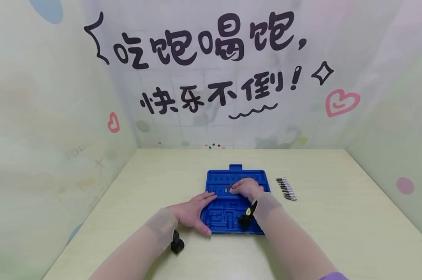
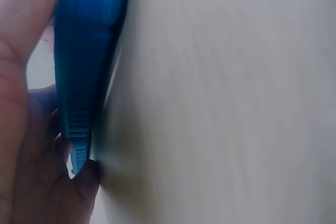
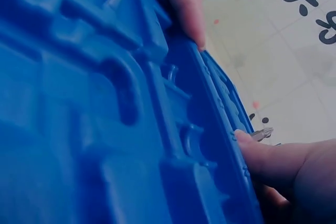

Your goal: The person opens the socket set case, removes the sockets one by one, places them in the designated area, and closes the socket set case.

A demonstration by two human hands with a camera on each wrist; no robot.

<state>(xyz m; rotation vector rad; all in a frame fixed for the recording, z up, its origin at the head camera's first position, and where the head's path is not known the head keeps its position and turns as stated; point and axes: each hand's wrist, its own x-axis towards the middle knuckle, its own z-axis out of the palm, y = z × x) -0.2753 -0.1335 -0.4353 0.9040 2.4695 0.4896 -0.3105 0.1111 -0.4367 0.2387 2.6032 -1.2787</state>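
A blue plastic bit case [image 1: 216, 229] lies unfolded on the table, its moulded slots facing up. My left hand [image 1: 191, 211] holds its left side, the thumb at the near corner and the fingers over the edge. My right hand [image 1: 247, 189] is over the far half and pinches a small metal screwdriver bit [image 3: 263, 134], whose cross-shaped tip sticks out past the thumb in the right wrist view. Just left of those fingertips, another small bit [image 1: 226, 190] sits in a slot. The left wrist view shows the case's ribbed side [image 2: 79, 124] beside the left hand.
Several metal bits [image 1: 287, 189] lie in a slanted row on the table [image 1: 323, 217], right of the case. A latch tab [image 1: 236, 167] juts from the case's far edge. Printed wall panels [image 1: 204, 132] stand behind and on both sides.
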